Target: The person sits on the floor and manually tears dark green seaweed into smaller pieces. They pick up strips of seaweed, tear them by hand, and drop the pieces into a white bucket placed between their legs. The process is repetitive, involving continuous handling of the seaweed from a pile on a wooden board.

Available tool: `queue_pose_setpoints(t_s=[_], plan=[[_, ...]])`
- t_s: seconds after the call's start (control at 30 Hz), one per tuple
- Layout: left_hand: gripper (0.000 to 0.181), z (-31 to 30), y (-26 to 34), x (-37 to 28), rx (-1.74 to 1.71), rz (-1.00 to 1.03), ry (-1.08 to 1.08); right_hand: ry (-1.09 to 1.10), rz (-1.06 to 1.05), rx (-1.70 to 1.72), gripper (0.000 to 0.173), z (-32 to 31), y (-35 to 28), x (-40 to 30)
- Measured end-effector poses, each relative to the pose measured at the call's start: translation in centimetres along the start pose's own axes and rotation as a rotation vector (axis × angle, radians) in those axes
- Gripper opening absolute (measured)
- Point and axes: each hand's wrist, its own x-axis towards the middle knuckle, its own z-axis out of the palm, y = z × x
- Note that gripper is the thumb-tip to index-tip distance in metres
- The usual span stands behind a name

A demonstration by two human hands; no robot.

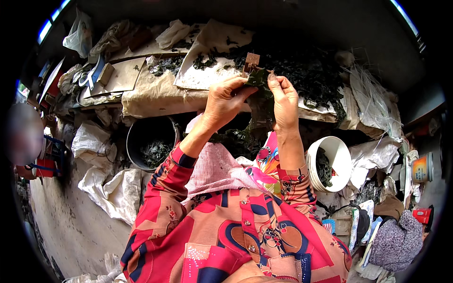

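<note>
My left hand (226, 97) grips a dark green, wet-looking leaf, likely seaweed (259, 78), between thumb and fingers. On its other side my right hand (286, 100) pinches the same leaf near a thin brownish strip. The leaf hangs down between both hands toward my lap. Just beyond the fingers stands a rusty metal piece (252, 59), partly hidden by the leaf. A dark heap of similar leaves (300, 72) covers the bench behind and right of my right hand. More dark leaves (233, 139) lie below the hands, above the checked cloth (219, 166) on my lap.
A dark bucket (173, 131) holding leaves stands at left; a white bucket (339, 159) with leaves stands at right. Pale sacking (162, 95) covers the bench's front edge. Crumpled white sacks (124, 191) lie on the floor at left. A blurred person (24, 134) is at far left.
</note>
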Motion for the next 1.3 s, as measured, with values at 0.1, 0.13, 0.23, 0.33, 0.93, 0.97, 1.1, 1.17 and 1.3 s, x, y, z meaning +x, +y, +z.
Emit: queue_pose_setpoints(t_s=[0.1,0.13,0.23,0.33,0.93,0.97,1.1,1.17,1.3], plan=[[0.028,-0.7,2.1,0.7,0.479,0.647,0.133,0.025,0.305,0.308,0.015,2.3,-3.8,-0.2],[0.037,-0.6,2.6,0.2,0.566,0.711,0.151,-0.013,0.367,0.366,0.019,1.5,-3.8,0.4],[0.047,-1.0,3.9,-2.4,0.610,0.695,0.167,-0.115,0.412,0.442,0.025,1.2,-4.3,0.1],[0.048,-0.5,4.5,-4.1,0.510,0.671,0.004,-0.309,0.474,0.755,0.025,0.2,-4.8,0.3],[0.016,-2.9,6.3,7.9,-0.004,-0.224,-0.389,-0.152,0.412,0.444,0.051,-0.6,-2.5,-3.1],[0.016,-2.9,6.5,7.7,0.014,-0.223,-0.387,-0.147,0.366,0.347,0.044,-0.9,-2.0,-3.3],[0.013,-2.0,4.7,6.3,-0.130,-0.168,-0.235,-0.104,0.265,0.216,0.020,-1.1,-1.7,-3.8],[0.010,-1.6,3.0,5.7,-0.244,-0.187,-0.139,-0.073,0.226,0.190,0.022,-1.7,-0.6,-3.3],[0.012,-1.2,3.8,1.7,0.218,0.488,-0.151,0.036,0.298,0.170,0.025,-3.1,-1.1,-1.2]])
